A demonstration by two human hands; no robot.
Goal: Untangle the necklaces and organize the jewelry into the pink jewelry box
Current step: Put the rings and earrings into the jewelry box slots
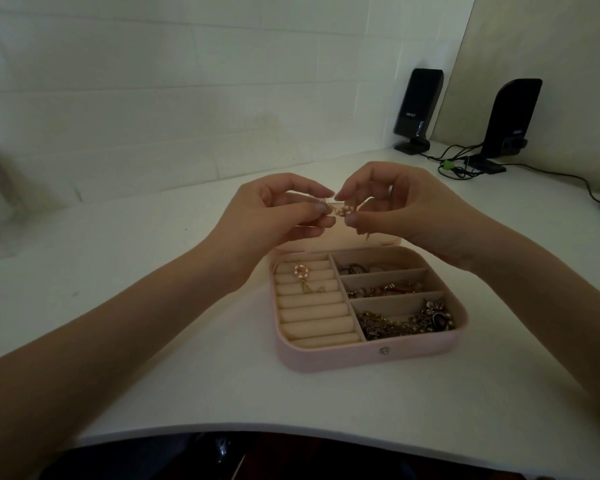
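Both hands, left (278,209) and right (399,206), pinch a small gold pearl-ringed earring (445,210) above the open pink jewelry box (368,355) (likely fastening it); seating it on the cream ring rolls (312,310) comes next.

Single head cam, wide-angle, fwd and down, close over white desk (187,375), wall behind.

Open pink jewelry box (343,358) on table holds tangled necklaces (402,322); pearl earring (447,210) held above.
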